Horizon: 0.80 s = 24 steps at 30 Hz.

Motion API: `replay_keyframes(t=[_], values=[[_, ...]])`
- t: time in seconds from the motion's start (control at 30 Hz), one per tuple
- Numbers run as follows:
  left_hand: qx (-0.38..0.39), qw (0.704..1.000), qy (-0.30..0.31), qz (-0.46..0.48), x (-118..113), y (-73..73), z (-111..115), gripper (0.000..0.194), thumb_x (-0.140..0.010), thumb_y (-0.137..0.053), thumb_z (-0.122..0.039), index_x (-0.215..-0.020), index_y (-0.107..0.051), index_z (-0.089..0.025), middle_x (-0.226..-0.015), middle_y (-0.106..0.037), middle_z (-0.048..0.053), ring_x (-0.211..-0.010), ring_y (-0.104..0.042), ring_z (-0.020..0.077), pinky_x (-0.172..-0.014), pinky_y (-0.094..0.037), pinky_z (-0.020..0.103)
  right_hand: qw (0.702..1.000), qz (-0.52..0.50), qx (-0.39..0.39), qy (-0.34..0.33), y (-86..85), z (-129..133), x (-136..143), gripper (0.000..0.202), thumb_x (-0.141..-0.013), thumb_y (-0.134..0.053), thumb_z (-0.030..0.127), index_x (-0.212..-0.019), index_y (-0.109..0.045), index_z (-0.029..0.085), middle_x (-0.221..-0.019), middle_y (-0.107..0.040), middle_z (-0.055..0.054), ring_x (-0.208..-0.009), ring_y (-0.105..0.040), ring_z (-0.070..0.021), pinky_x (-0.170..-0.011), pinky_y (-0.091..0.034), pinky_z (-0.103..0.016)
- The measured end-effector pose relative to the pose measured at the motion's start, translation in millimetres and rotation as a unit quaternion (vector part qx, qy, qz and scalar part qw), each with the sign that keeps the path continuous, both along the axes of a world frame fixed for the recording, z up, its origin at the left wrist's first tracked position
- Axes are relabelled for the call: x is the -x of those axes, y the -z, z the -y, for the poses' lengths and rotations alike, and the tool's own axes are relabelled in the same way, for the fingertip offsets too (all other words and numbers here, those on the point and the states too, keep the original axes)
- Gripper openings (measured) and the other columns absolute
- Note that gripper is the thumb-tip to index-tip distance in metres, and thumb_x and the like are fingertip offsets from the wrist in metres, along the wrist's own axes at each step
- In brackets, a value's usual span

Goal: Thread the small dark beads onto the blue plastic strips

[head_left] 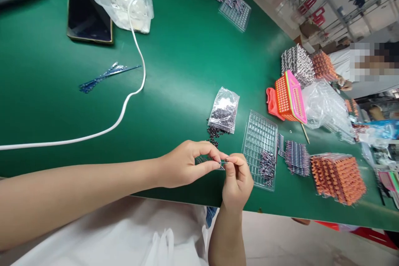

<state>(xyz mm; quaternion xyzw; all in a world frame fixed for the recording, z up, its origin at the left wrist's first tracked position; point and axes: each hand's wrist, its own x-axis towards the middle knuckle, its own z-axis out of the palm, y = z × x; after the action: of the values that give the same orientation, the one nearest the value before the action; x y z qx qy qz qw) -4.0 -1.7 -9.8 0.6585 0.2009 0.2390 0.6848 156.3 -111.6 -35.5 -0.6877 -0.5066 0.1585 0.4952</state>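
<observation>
Green table [174, 62] stretches toward racks [345, 20], both hands [183, 167] [237, 181] pinching what seems a thin rod [223, 163]

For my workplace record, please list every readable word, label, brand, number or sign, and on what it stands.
None can be read. The clear plastic bag of dark beads and black-screened rectangular device show no legible text; any background print is too small or blurred.

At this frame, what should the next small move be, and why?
Perhaps, if the thin piece is finished, the left hand should let go so the right hand can lay it in the clear tray: both pinch it, and the tray, just beside the right hand, holds many slim pieces.
</observation>
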Motion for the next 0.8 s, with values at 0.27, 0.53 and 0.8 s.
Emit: replay_keyframes(t=[0.27, 0.53, 0.8], values=[[-0.022, 1.000, -0.021, 0.008, -1, 4.6, 11, 0.010, -0.095, -0.058, -0.022, -0.092, -0.067, -0.020, -0.116, -0.076, 0.009, -0.113, -0.069, 0.0193, -0.096, -0.053, 0.030, 0.995, 0.082, -0.041, 0.032, 2.1, 3, 5, 0.009, -0.095, -0.057, 0.017, -0.095, -0.063, 0.022, -0.088, -0.062, -0.003, -0.082, -0.062, -0.0168, -0.072, -0.051, -0.032], [0.034, 0.999, -0.005, 0.021, -1, 4.8, 14, 0.008, -0.095, -0.060, -0.022, -0.094, -0.067, -0.019, -0.121, -0.075, 0.010, -0.120, -0.067, 0.0202, -0.103, -0.051, 0.032, 0.982, 0.157, -0.087, 0.065, 3.4, 5, 8, 0.019, -0.091, -0.063, 0.011, -0.103, -0.068, 0.025, -0.089, -0.066, -0.003, -0.080, -0.065, -0.0165, -0.068, -0.054, -0.032], [0.063, 0.997, -0.013, 0.047, -2, 8.5, 13, 0.007, -0.093, -0.061, -0.021, -0.093, -0.067, -0.017, -0.121, -0.074, 0.010, -0.115, -0.068, 0.0208, -0.103, -0.052, 0.037, 0.968, 0.202, -0.126, 0.079, 4.1, 5, 9, 0.023, -0.089, -0.067, 0.009, -0.107, -0.070, 0.024, -0.088, -0.068, -0.002, -0.078, -0.065, -0.0139, -0.065, -0.053, -0.028]])
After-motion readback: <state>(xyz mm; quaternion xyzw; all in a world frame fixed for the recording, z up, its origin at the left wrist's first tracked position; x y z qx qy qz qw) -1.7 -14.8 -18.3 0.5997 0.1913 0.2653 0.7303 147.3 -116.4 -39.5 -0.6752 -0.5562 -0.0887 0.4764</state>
